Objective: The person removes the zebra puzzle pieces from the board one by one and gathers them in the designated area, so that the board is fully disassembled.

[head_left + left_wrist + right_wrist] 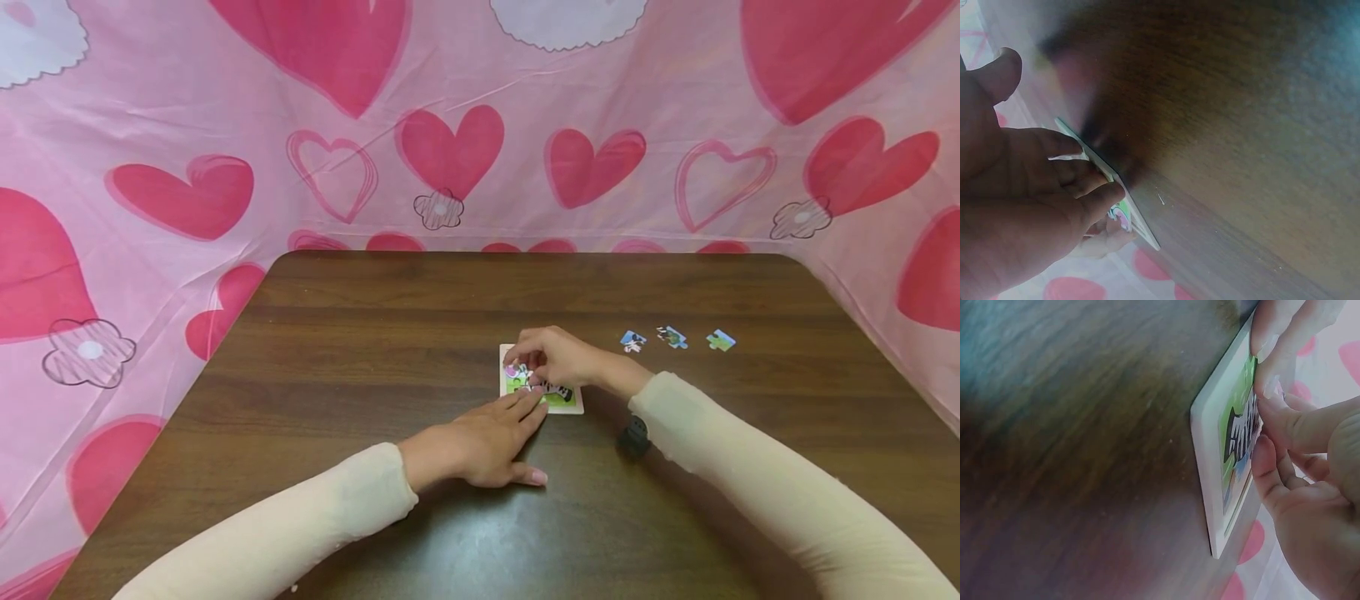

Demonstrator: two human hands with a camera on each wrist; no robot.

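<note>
At a brown table (pixel 360 358), a person's left hand (pixel 487 437) lies with fingers extended and thumb spread, its fingertips on the near part of a small white-bordered puzzle (pixel 572 409) resting flat on the tabletop. The right hand (pixel 562 354) curves over the puzzle's picture, thumb and fingertips close together, though whether they pinch a piece cannot be told. Three loose pieces (pixel 721 340) lie to the right.

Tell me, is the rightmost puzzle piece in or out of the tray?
Out: the rightmost puzzle piece lies on the table, apart from the tray.
</note>
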